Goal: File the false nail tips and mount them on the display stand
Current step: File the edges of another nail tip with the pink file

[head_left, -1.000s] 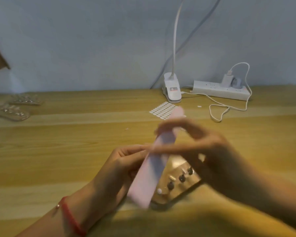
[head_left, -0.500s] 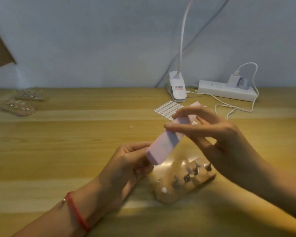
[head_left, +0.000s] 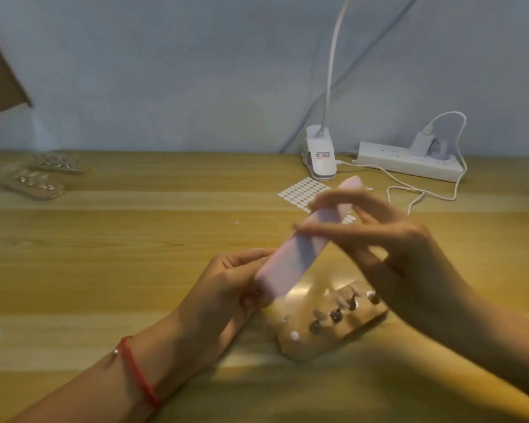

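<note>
Just above the clear plastic display stand (head_left: 342, 335), right hand (head_left: 394, 248) pinches a long pink filing block (head_left: 300, 245); left hand (head_left: 223, 291) curls, hold hidden. Hard strokes might flick it loose.

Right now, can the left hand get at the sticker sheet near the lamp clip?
Probably not directly: the pink file, gripped by the right hand, crosses between the left hand and the sticker sheet.

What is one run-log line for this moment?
step: filing | right hand: grips pink nail file | left hand: fingers curled at file's lower end, content hidden | display stand: on table beneath
</note>
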Tool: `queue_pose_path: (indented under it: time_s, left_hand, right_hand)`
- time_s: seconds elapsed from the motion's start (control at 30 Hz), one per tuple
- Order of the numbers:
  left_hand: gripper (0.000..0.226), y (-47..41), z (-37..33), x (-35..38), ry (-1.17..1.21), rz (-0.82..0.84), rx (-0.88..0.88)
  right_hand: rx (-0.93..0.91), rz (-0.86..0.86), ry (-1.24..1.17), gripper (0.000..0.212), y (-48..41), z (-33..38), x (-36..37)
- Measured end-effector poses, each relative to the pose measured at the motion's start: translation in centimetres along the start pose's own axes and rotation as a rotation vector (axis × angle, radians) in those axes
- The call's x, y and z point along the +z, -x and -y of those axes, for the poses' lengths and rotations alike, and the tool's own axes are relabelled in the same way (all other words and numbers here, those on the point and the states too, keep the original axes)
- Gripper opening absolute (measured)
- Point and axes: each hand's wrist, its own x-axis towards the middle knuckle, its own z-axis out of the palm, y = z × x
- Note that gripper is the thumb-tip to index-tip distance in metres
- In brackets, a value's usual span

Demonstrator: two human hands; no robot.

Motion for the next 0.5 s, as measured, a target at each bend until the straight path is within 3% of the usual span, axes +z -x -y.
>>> queue_pose_path:
  time_s: [0.07,0.17,0.2,0.33,0.47,0.5]
  left_hand:
    - [0.010,0.0,-0.1,0.1,-0.011,-0.005,-0.010]
    - [0.026,0.2,-0.4,0.0,-0.078,0.040,-0.005]
    - [0.026,0.0,-0.1,-0.2,-0.083,0.049,0.005]
    - [0.016,-0.2,0.7,-0.2,-0.025,0.034,0.058]
    - [0.019,-0.3,1.2,-0.6,-0.101,0.066,0.101]
    - [0.021,-0.3,1.3,-0.6,-0.087,0.044,0.111]
  right_hand:
    - [0.031,-0.008,-0.017,0.049,0.0,0.3,0.0]
    - [-0.206,0.116,-0.058,0.039,1.5,2.7,1.8]
    - [-0.213,0.111,-0.053,0.039,1.3,2.4,1.5]
    - [0.079,-0.026,-0.031,0.049,-0.3,-0.2,-0.2]
    - [-0.140,0.100,-0.025,0.047,1.5,1.9,1.6]
    - [-0.118,0.092,-0.014,0.048,1.2,1.5,1.1]
